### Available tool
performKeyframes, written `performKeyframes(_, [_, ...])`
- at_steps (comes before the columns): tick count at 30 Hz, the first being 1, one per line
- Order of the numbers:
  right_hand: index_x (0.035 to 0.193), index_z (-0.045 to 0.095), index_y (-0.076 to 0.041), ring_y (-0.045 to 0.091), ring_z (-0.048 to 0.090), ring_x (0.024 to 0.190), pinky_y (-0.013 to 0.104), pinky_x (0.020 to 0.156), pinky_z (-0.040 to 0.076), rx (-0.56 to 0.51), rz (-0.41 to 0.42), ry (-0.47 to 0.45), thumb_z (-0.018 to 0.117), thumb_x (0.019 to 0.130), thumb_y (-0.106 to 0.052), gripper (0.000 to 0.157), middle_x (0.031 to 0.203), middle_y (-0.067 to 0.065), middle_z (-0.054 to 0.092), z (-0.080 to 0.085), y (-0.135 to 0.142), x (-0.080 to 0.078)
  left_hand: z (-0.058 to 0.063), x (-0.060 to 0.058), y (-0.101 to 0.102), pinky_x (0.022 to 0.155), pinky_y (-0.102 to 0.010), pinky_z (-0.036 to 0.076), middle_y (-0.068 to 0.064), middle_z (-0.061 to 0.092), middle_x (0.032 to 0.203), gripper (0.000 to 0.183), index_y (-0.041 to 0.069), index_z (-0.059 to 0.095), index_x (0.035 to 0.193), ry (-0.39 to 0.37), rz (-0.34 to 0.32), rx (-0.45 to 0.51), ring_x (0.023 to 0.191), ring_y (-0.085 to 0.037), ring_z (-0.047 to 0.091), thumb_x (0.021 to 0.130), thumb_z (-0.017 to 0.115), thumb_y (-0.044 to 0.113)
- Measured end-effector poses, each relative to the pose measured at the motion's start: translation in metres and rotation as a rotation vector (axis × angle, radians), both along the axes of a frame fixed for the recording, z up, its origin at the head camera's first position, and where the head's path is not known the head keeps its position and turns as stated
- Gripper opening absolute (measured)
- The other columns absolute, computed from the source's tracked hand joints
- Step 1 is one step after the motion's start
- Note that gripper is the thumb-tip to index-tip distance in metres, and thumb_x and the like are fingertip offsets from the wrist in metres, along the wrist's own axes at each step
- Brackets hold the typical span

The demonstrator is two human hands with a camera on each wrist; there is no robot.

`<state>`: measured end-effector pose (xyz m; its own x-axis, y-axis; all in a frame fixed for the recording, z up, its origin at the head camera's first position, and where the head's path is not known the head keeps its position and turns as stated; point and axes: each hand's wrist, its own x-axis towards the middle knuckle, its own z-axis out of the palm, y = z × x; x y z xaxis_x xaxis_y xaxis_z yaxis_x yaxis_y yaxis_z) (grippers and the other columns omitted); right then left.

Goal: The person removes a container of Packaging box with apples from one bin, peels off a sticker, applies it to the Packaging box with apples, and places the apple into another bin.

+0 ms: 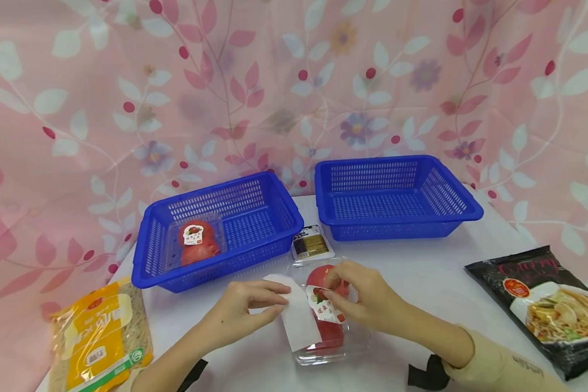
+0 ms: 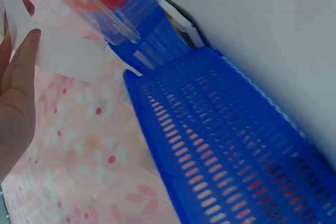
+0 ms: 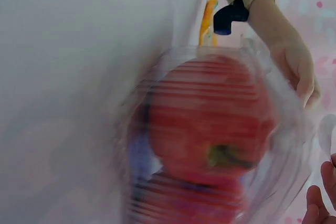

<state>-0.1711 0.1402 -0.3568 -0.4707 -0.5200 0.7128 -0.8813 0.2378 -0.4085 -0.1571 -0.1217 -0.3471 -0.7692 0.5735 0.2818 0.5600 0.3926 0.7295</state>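
A clear plastic box (image 1: pixel 355 340) of red tomatoes (image 1: pixel 330 335) lies on the table in front of me. Its tomatoes (image 3: pixel 212 114) also show, blurred, in the right wrist view. My left hand (image 1: pixel 242 310) pinches a sheet of white paper (image 1: pixel 296 321) at the box's left side; the left wrist view shows the fingers on the paper (image 2: pixel 71 53) too. Above the box, my right hand (image 1: pixel 367 296) pinches a white printed label (image 1: pixel 327 309) between thumb and index finger. Whether the label touches the lid is hard to tell.
Behind stand two blue baskets; the left basket (image 1: pixel 255 267) holds a labelled box of tomatoes (image 1: pixel 198 250), beside the right basket (image 1: pixel 392 231). A small flat pack (image 1: pixel 311 243) lies between them. A yellow bag (image 1: pixel 100 337) is at left, a black noodle bag (image 1: pixel 544 305) at right.
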Motion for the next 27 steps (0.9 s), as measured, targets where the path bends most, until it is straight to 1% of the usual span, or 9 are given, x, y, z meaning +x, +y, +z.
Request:
performKeyframes(5, [0.091, 0.056, -0.013, 0.004, 0.051, 0.067, 0.024, 0.057, 0.048, 0.027, -0.052, -0.12, 0.069, 0.077, 0.002, 0.024, 0.076, -0.009, 0.057, -0.01, 0.004, -0.014, -0.009, -0.008, -0.014, 0.074, -0.019, 0.05, 0.001, 0.068, 0.099, 0.014, 0.006, 0.072, 0.096, -0.055, 0.028, -0.087, 0.094, -0.011, 0.062, 0.085, 0.063, 0.007])
performKeyframes(9, [0.093, 0.057, -0.012, 0.003, 0.052, 0.065, 0.026, 0.056, 0.048, 0.02, -0.078, -0.163, 0.068, 0.077, 0.002, 0.024, 0.072, -0.011, 0.057, -0.016, 0.007, -0.023, -0.016, -0.012, -0.025, 0.071, -0.016, 0.05, -0.001, 0.069, 0.094, 0.014, 0.004, 0.072, 0.095, -0.066, 0.034, -0.204, 0.088, -0.009, 0.063, 0.086, 0.062, 0.009])
performKeyframes(11, [0.094, 0.057, -0.012, 0.004, 0.052, 0.063, 0.026, 0.056, 0.047, 0.017, -0.093, -0.176, 0.068, 0.078, 0.002, 0.024, 0.071, -0.012, 0.057, -0.017, 0.009, -0.025, -0.018, -0.014, -0.029, 0.071, -0.017, 0.05, -0.002, 0.069, 0.095, 0.015, 0.004, 0.072, 0.095, -0.06, 0.021, -0.265, 0.089, -0.01, 0.063, 0.087, 0.062, 0.011])
performKeyframes(13, [0.094, 0.058, -0.013, 0.004, 0.051, 0.063, 0.027, 0.056, 0.047, 0.016, -0.109, -0.189, 0.068, 0.077, 0.002, 0.024, 0.07, -0.013, 0.057, -0.016, 0.01, -0.027, -0.02, -0.015, -0.033, 0.072, -0.02, 0.051, -0.003, 0.068, 0.098, 0.018, 0.004, 0.071, 0.097, -0.04, 0.005, -0.344, 0.092, -0.013, 0.062, 0.087, 0.061, 0.015])
performKeyframes(16, [0.094, 0.058, -0.013, 0.004, 0.051, 0.062, 0.027, 0.056, 0.047, 0.008, -0.126, -0.202, 0.068, 0.077, 0.002, 0.025, 0.07, -0.013, 0.058, -0.016, 0.011, -0.027, -0.022, -0.016, -0.036, 0.08, -0.032, 0.051, -0.007, 0.066, 0.104, 0.025, 0.004, 0.07, 0.101, -0.01, -0.012, -0.49, 0.099, -0.02, 0.06, 0.089, 0.06, 0.023])
performKeyframes(20, [0.094, 0.059, -0.011, 0.006, 0.052, 0.063, 0.026, 0.056, 0.047, -0.01, -0.097, -0.216, 0.068, 0.077, 0.002, 0.024, 0.07, -0.011, 0.059, -0.017, 0.01, -0.027, -0.025, -0.014, -0.04, 0.088, -0.045, 0.045, -0.012, 0.062, 0.109, 0.03, 0.005, 0.068, 0.105, -0.033, 0.032, -0.649, 0.104, -0.028, 0.056, 0.087, 0.061, 0.028])
performKeyframes(22, [0.094, 0.059, -0.011, 0.006, 0.052, 0.063, 0.027, 0.055, 0.048, -0.016, -0.083, -0.216, 0.068, 0.078, 0.002, 0.023, 0.07, -0.01, 0.059, -0.02, 0.009, -0.027, -0.025, -0.013, -0.042, 0.089, -0.047, 0.044, -0.011, 0.061, 0.109, 0.031, 0.006, 0.067, 0.106, -0.073, 0.064, -0.684, 0.105, -0.029, 0.055, 0.086, 0.063, 0.029])
performKeyframes(25, [0.093, 0.058, -0.011, 0.006, 0.051, 0.062, 0.027, 0.054, 0.047, -0.017, -0.084, -0.214, 0.068, 0.077, 0.002, 0.023, 0.07, -0.01, 0.058, -0.023, 0.007, -0.028, -0.026, -0.012, -0.043, 0.093, -0.05, 0.039, -0.009, 0.062, 0.107, 0.032, 0.007, 0.067, 0.107, -0.103, 0.071, -0.708, 0.106, -0.03, 0.053, 0.084, 0.065, 0.029])
performKeyframes(27, [0.093, 0.058, -0.012, 0.006, 0.051, 0.062, 0.027, 0.053, 0.048, -0.016, -0.091, -0.228, 0.069, 0.077, 0.002, 0.023, 0.07, -0.011, 0.058, -0.026, 0.006, -0.028, -0.025, -0.011, -0.041, 0.092, -0.051, 0.04, -0.008, 0.063, 0.105, 0.032, 0.007, 0.067, 0.107, -0.077, 0.075, -0.728, 0.106, -0.03, 0.054, 0.083, 0.066, 0.029])
